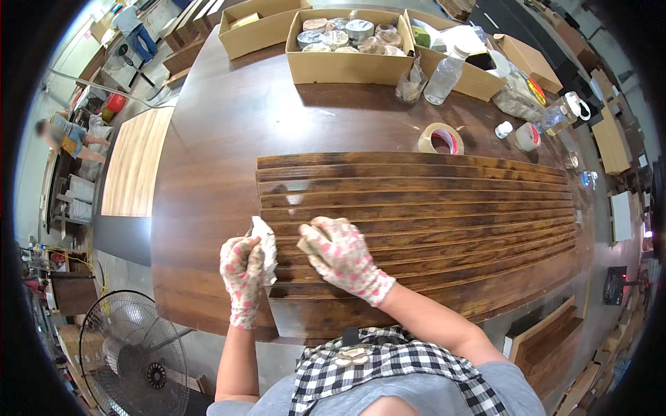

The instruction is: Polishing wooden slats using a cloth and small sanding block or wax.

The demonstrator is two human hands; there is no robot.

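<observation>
Three open tan cardboard boxes sit along the far edge of the dark tabletop: left box w/ a pale item inside, middle box packed w/ round tins and jars, right box w/ white and green bits. A smaller open tan box stands further right, just behind a crinkled clear plastic bag. Clear plastic bottle w/ white cap stands in front of the right box, beside a small clear bag; labels too small to make out.
</observation>
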